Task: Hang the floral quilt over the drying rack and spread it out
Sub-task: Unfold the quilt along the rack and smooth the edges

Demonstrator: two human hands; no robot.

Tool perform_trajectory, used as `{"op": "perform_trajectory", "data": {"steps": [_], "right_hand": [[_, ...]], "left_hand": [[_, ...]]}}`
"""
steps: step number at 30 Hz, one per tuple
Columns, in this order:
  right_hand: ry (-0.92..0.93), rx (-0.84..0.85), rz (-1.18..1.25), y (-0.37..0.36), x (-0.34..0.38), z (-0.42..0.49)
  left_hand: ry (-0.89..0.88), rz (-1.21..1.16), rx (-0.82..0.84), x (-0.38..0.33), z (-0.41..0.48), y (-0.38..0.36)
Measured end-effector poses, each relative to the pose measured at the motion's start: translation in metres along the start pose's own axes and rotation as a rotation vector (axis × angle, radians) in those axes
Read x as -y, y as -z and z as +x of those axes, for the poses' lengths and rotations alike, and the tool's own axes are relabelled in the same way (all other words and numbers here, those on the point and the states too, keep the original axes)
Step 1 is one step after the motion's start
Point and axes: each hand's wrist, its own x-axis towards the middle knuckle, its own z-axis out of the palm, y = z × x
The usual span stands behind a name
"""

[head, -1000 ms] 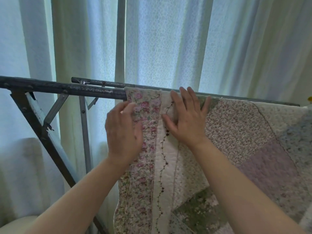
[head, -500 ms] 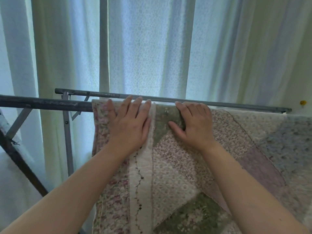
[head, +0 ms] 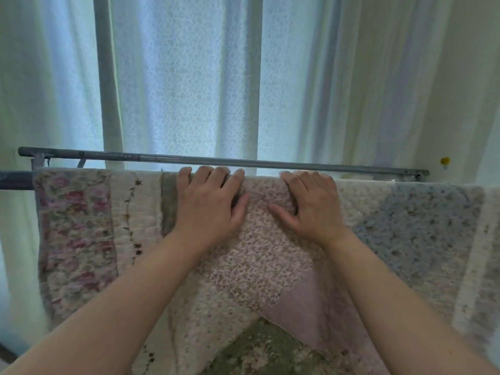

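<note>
Head view: the quilt (head: 257, 266) hangs over the near bar of the drying rack (head: 216, 159), filling the lower half of the frame from near the left edge to the right edge. Its top fold runs level across the middle of the frame, just below the rack's far bar, which lies bare from the left side to the right. A short stub of the near bar pokes out at the far left, beside the quilt's pink rose border. Next to that border comes a cream strip with a stitched vine, then patches of green, speckled pink, plain lilac and blue-grey (the picture is somewhat blurred, so finer print is hard to read).

The 2 hands sit side by side on the top fold at the centre of the frame, close together but apart. The left hand (head: 209, 209) lies flat on the cloth, its fingers fairly straight and close together, tips reaching the fold, thumb out to the right. The right hand (head: 311, 209) has its fingers bent over the fold and its thumb spread on the front; whether it clutches the cloth or only rests there cannot be told.

Behind the rack, pale lace curtains (head: 189, 77) fill the upper frame. A small yellow thing (head: 445, 160) sits at the right, near the far bar's end.
</note>
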Motion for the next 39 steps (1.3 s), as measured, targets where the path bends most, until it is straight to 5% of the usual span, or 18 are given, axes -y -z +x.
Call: {"op": "perform_trajectory", "data": {"steps": [8, 28, 39], "right_hand": [[-0.062, 0.037, -0.023, 0.018, -0.078, -0.032], [-0.096, -0.024, -0.144, 0.027, -0.238, -0.087], [-0.084, -0.019, -0.129, 0.052, -0.337, -0.124]], "left_hand": [[0.064, -0.064, 0.023, -0.060, 0.014, -0.016], [-0.318, -0.101, 0.169, -0.210, 0.100, -0.084], [-0.307, -0.095, 0.166, -0.297, 0.127, -0.119]]}}
